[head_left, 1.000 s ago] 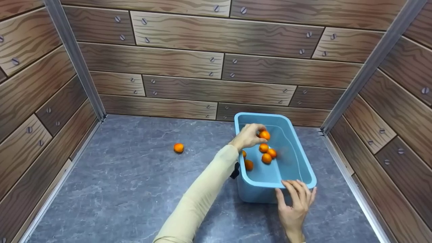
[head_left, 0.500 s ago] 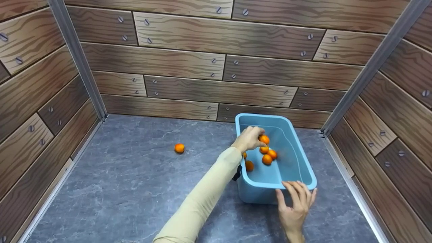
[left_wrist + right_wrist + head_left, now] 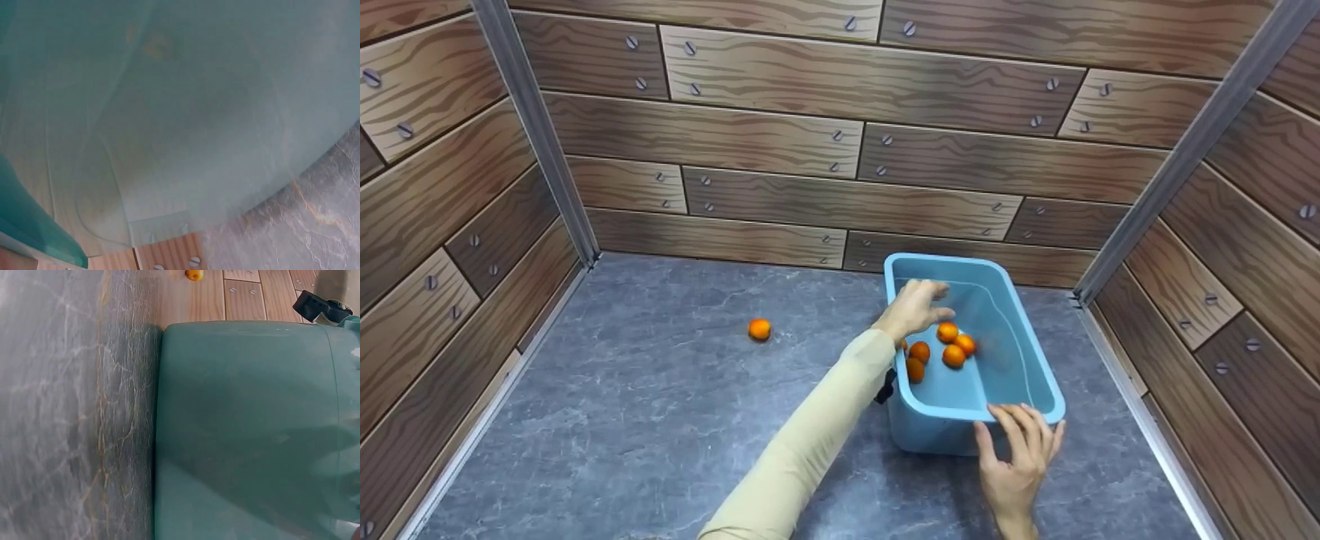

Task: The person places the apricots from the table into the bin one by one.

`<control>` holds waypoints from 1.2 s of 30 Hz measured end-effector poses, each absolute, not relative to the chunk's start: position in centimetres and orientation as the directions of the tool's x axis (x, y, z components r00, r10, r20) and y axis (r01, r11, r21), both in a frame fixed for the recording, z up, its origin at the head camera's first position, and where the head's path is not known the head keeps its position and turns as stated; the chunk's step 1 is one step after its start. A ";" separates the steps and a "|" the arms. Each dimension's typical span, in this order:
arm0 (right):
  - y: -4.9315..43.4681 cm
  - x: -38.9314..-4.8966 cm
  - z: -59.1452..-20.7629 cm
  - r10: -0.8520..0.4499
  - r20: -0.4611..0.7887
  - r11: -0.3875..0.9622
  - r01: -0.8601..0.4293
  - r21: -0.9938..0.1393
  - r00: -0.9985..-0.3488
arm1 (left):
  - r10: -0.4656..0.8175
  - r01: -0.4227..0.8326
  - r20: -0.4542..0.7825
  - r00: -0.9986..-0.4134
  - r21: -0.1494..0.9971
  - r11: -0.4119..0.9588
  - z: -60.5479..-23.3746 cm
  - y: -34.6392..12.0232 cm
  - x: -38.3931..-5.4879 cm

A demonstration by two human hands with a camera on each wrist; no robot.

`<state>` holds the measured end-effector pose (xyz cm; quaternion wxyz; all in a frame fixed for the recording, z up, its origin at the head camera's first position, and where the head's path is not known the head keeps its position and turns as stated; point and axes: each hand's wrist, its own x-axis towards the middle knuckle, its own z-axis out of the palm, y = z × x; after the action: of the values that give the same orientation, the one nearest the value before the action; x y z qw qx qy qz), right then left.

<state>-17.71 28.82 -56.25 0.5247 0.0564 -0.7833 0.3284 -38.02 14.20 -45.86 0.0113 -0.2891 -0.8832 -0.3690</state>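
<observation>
A light blue plastic tub (image 3: 919, 409) stands on the floor, with several small mandarins (image 3: 953, 355) in its bottom. My left hand (image 3: 916, 309) reaches over the tub's left side, thumb and fingers apart with nothing between them, above the fruit. My right hand (image 3: 1016, 465) grips the tub's near rim, fingers over the edge and thumb against the outside. One mandarin (image 3: 760, 329) lies on the floor to the left of the tub. The tub wall (image 3: 185, 112) fills most of the left wrist view. The right wrist view shows the tub's outer side (image 3: 242, 410); little of the hand appears.
Wood-patterned panels (image 3: 765, 139) enclose the back and both sides, with metal posts (image 3: 540, 135) in the corners. The tub's far end stands near the back wall. Grey marbled floor (image 3: 622, 420) extends to its left. A black wrist device (image 3: 320, 308) is beside the tub.
My left hand lowered a mandarin into the tub and let it go; another mandarin now shows at the tub's left side. The right hand stays on the rim.
</observation>
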 end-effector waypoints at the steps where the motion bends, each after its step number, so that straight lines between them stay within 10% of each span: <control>1: 28.8 -17.7 -56.3 0.258 0.858 0.777 -0.432 -0.457 -0.445 | 0.503 0.526 0.251 -0.827 0.660 0.537 -45.9 14.1 -38.0; 16: 28.7 -17.8 -56.3 0.257 0.858 0.775 -0.436 -0.457 -0.444 | 0.328 0.438 0.400 -0.856 0.898 0.048 -46.8 11.2 -36.1; 36: 28.7 -17.7 -56.4 0.262 0.855 0.770 -0.437 -0.465 -0.448 | 0.291 0.388 0.426 -0.857 0.904 -0.179 -48.7 7.8 -34.3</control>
<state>-17.74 28.66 -56.38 0.5224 0.0559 -0.7822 0.3348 -34.25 7.82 -48.67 0.0339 -0.2654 -0.6398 -0.7205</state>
